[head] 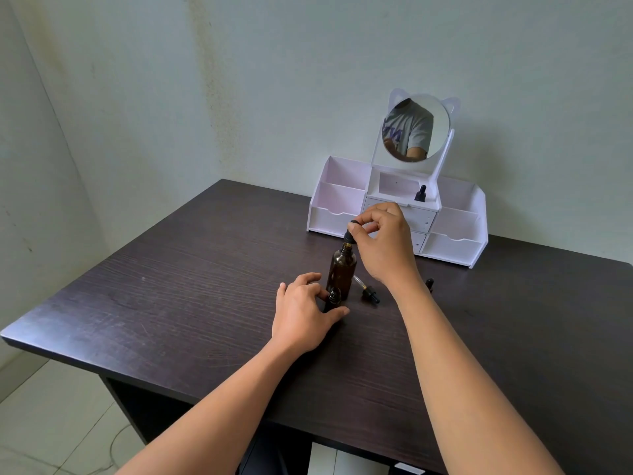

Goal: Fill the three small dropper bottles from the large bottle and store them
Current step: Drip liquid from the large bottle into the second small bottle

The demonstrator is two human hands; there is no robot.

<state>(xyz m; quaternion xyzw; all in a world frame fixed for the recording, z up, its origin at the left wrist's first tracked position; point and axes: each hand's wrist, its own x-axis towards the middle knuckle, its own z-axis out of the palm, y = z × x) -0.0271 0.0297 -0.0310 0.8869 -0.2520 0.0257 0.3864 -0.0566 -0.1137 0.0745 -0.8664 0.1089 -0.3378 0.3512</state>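
Note:
The large amber bottle [342, 269] stands open in the middle of the dark table [171, 286]. My right hand [385, 241] pinches the black bulb of a dropper [352, 231] just above the bottle's mouth. My left hand [305, 313] holds a small open dropper bottle [333, 298] upright on the table, in front of the large one. A second dropper cap with glass pipette [368, 291] lies on the table beside the large bottle. Another small capped bottle [429, 284] peeks out behind my right wrist. One capped dropper bottle [420, 194] stands in the white organiser [455, 241].
The organiser with drawers, open compartments and a round cat-ear mirror [416, 128] stands at the table's back edge against the wall. The table's left edge drops to a tiled floor [51, 423]. A wall corner lies to the left.

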